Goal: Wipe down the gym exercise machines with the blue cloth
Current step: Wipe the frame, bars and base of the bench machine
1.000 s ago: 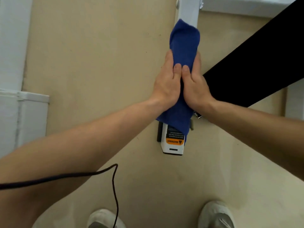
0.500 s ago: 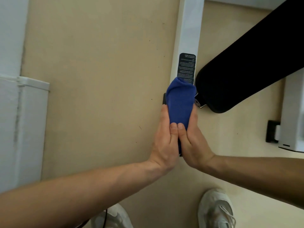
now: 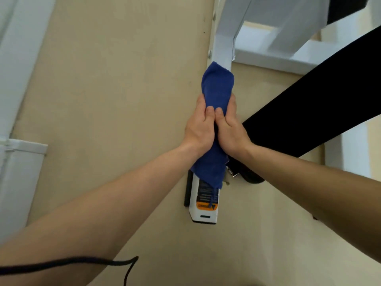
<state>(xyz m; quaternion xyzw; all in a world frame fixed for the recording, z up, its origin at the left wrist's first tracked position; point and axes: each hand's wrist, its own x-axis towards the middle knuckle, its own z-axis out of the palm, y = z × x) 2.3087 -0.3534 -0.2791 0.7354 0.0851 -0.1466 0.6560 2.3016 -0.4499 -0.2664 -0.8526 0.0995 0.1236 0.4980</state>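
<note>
A person's two hands clamp a blue cloth [image 3: 216,93] around a white frame bar [image 3: 222,49] of a gym machine, seen from above. The bar runs from 12 o'clock down toward 6 o'clock through the middle of the view. The cloth lies draped over it just above centre, its loose tail hanging toward 6 o'clock over an orange warning label [image 3: 206,206].

The left hand [image 3: 199,129] grips the cloth-wrapped bar from the 9 o'clock side and the right hand [image 3: 231,130] from the 3 o'clock side. The thumbs meet on top and the fingers curl out of sight round the bar's flanks. A black pad [image 3: 313,100] slants away toward 2 o'clock, close against the right wrist.

The wipe looks to be mid-stroke along the bar, with much of the machine judged yet to be cleaned.

The likeliest trouble lies near the cloth's tail, where a metal bracket [image 3: 230,172] juts from the bar at 5 o'clock. A downward pull could snag the fabric there or scrape the right hand. With the cloth bunched narrow, the bar's far faces may go unwiped. A black cable [image 3: 68,263] trails at 7 o'clock below the left forearm and could catch on the arm during a long stroke.
</note>
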